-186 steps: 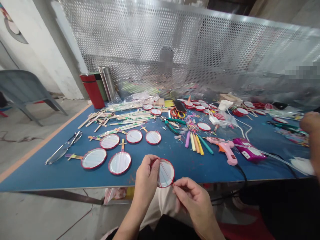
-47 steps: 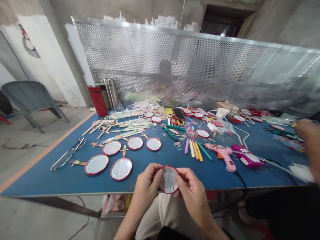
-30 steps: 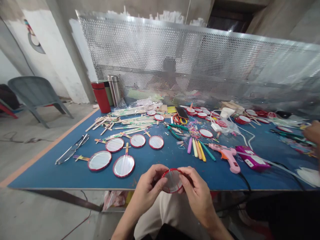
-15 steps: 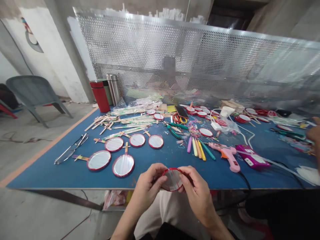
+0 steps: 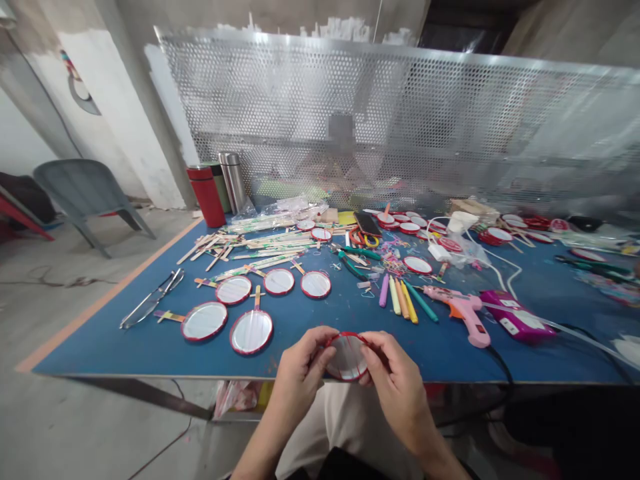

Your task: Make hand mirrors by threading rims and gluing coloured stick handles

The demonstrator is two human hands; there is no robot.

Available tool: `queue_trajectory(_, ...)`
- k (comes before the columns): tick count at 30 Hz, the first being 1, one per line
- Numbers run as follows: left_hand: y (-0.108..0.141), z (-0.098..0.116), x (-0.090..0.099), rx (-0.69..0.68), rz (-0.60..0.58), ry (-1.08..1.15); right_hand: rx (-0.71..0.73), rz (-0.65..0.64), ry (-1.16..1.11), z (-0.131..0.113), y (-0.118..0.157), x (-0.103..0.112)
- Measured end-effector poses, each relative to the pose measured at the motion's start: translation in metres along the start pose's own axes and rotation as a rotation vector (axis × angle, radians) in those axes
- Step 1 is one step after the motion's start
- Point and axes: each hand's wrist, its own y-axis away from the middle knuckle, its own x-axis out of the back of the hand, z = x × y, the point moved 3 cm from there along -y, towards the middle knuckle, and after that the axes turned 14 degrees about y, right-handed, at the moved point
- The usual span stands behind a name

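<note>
Both hands hold a round mirror (image 5: 349, 359) with a red rim, tilted up just over the table's front edge. My left hand (image 5: 306, 365) pinches its left rim between thumb and fingers. On the opposite side, my right hand (image 5: 394, 370) grips the rim the same way. Thin red lines show across the mirror's face. To the left lie several red-rimmed mirrors with stick handles, the nearest a round mirror (image 5: 251, 331) with its stick pointing away. Right of my hands rests a pink glue gun (image 5: 465, 310).
Coloured glue sticks (image 5: 401, 300), green-handled pliers (image 5: 353, 260) and small rubber bands lie mid-table. Wooden sticks (image 5: 260, 247) are heaped behind. Glasses (image 5: 153, 299) lie left, near a red flask (image 5: 207, 197). A purple power block (image 5: 515, 317) with cables sits right. A perforated metal panel (image 5: 300, 100) stands behind.
The mirror in my hands has tipped slightly, showing more of its face. The view has shifted a little left, and another person's hand at the right edge is out of sight.
</note>
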Motion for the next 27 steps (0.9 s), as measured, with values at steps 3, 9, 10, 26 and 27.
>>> queue_trajectory(3, -0.001, 0.0, 0.001, -0.039, 0.008, -0.039, 0.004, -0.001, 0.014, 0.0, 0.001, -0.001)
queue_trajectory(9, -0.003, -0.002, 0.0, -0.074, 0.004, -0.074, 0.001, 0.003, 0.013, 0.0, 0.004, -0.001)
queue_trajectory(10, -0.002, -0.001, 0.0, -0.079, 0.007, -0.08, 0.001, 0.003, 0.011, 0.0, 0.004, -0.002)
queue_trajectory(26, 0.0, 0.009, -0.005, -0.054, 0.014, -0.159, 0.051, 0.057, 0.075, -0.004, 0.007, -0.004)
queue_trajectory(27, 0.0, 0.01, -0.005, -0.057, 0.024, -0.163, 0.067, 0.063, 0.092, -0.006, 0.008, -0.004)
